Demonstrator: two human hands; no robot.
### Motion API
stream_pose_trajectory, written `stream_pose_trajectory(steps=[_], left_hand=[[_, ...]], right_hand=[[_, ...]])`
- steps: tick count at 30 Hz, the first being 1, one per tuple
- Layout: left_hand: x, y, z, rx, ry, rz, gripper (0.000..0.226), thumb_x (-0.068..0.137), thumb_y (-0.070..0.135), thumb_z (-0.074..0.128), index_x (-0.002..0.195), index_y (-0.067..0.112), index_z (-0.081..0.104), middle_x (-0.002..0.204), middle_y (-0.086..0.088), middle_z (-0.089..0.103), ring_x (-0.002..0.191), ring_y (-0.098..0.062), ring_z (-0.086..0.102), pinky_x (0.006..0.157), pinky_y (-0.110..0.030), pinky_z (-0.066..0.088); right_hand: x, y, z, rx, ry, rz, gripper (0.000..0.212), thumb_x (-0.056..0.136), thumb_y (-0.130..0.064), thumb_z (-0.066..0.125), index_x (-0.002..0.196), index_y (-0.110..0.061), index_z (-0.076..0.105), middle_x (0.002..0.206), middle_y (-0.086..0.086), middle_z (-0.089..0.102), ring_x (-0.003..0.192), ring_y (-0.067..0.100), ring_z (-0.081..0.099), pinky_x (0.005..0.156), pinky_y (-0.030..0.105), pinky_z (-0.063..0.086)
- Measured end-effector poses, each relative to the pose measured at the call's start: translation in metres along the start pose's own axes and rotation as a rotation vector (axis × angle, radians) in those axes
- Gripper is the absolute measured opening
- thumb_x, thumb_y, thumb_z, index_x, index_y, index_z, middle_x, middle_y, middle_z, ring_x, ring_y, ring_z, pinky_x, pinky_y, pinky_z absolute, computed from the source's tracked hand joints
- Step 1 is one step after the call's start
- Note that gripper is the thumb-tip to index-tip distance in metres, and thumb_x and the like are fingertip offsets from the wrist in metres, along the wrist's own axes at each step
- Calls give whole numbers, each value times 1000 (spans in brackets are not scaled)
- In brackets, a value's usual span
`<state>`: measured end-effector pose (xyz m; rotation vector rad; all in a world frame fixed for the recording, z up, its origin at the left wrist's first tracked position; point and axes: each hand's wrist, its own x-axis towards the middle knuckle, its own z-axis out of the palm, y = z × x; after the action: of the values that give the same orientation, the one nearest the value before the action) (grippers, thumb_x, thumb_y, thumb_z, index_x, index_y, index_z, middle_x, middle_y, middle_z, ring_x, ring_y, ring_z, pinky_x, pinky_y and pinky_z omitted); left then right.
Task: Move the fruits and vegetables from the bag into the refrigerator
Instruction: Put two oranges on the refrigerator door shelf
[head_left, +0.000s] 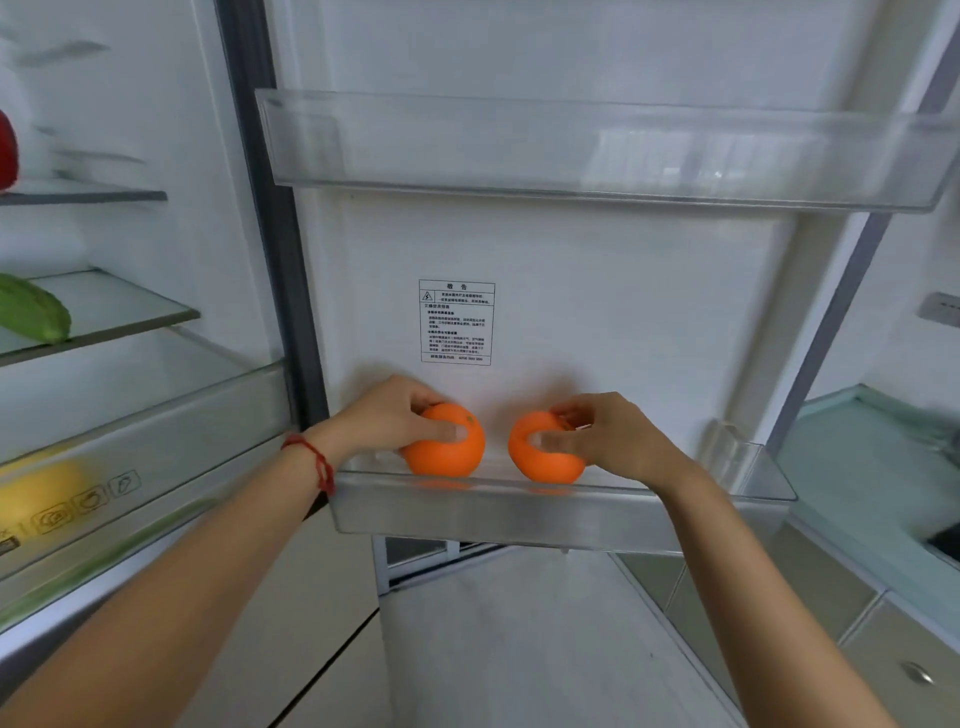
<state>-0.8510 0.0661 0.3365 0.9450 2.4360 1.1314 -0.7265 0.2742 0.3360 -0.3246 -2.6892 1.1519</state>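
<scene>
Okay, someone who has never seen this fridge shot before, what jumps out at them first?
Two round bright orange fruits, the left orange and the right orange, sit side by side in the clear plastic lower door bin, apart from each other. The left hand grips one and the right hand grips the other. After that, a long green vegetable on a glass shelf at far left.

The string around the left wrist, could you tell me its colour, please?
Red, clearest in the head view: the string.
</scene>
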Motion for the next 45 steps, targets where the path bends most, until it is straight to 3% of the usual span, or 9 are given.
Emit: stream_pose_trajectory(steps=[7, 10, 12, 20, 25, 31, 36, 41, 45], left_hand=[[12, -11, 7, 37, -65, -33, 41, 80, 37, 65, 118, 20, 60, 109, -2, 63, 98, -21, 61, 69, -33, 56], [12, -11, 9, 24, -62, -34, 42, 81, 37, 64, 119, 20, 59, 108, -1, 61, 98, -21, 60, 69, -34, 57], [11, -12, 9, 12, -60, -40, 42, 82, 37, 63, 120, 21, 59, 109, -2, 60, 99, -22, 60, 69, -34, 57], [6, -12, 6, 30, -19, -29, 42, 83, 38, 61, 120, 19, 58, 105, 0, 58, 98, -20, 57, 79, -35, 52], [2, -12, 1, -30, 113, 7, 36, 81, 32, 65, 111, 13, 61, 105, -1, 59, 97, -14, 54, 82, -29, 46], [-17, 11, -1, -198, 272, 155, 28, 82, 24, 66, 109, 16, 65, 104, 3, 64, 97, -7, 58, 93, -23, 41], [-35, 26, 24, -211, 296, 311, 23, 82, 25, 65, 105, 22, 66, 100, 4, 68, 96, -5, 61, 94, -25, 44], [-46, 48, 67, -86, 241, 473, 33, 84, 29, 62, 115, 19, 62, 118, 5, 62, 104, 0, 53, 88, -11, 35], [-56, 70, 106, 2, 204, 596, 35, 84, 28, 63, 116, 16, 62, 119, 1, 62, 96, -12, 58, 74, 6, 29]], right_hand=[[8, 8, 7, -79, -61, 62, 38, 76, -34, 71, 106, -10, 66, 94, 0, 63, 86, 13, 57, 70, 20, 42], [9, 11, 9, -122, -90, 73, 47, 77, -37, 69, 98, 4, 64, 78, 18, 57, 69, 16, 48, 65, 26, 35], [10, 11, 9, -132, -80, 72, 43, 78, -37, 68, 98, 2, 66, 92, 25, 64, 74, 25, 55, 65, 27, 38], [9, 13, 7, -161, -87, 62, 55, 79, -43, 67, 123, -11, 58, 121, 4, 62, 107, 16, 56, 85, 22, 39], [2, 8, 5, -92, 57, 23, 56, 79, -43, 67, 124, -12, 56, 121, 3, 61, 109, 13, 55, 87, 20, 35], [-25, -4, 2, 37, 270, -85, 36, 83, -35, 64, 115, -18, 62, 108, -4, 65, 100, 6, 57, 77, 8, 39], [-65, -9, 5, 168, 418, -75, 27, 85, -31, 62, 112, -24, 63, 108, -13, 63, 105, 3, 57, 92, 21, 43], [-121, 5, 5, 68, 580, -15, 36, 85, -35, 61, 119, -24, 59, 116, -13, 57, 109, 3, 49, 92, 19, 36], [-169, 19, -4, -141, 684, 60, 37, 87, -31, 61, 121, -16, 58, 124, -4, 58, 113, 9, 50, 89, 14, 33]])
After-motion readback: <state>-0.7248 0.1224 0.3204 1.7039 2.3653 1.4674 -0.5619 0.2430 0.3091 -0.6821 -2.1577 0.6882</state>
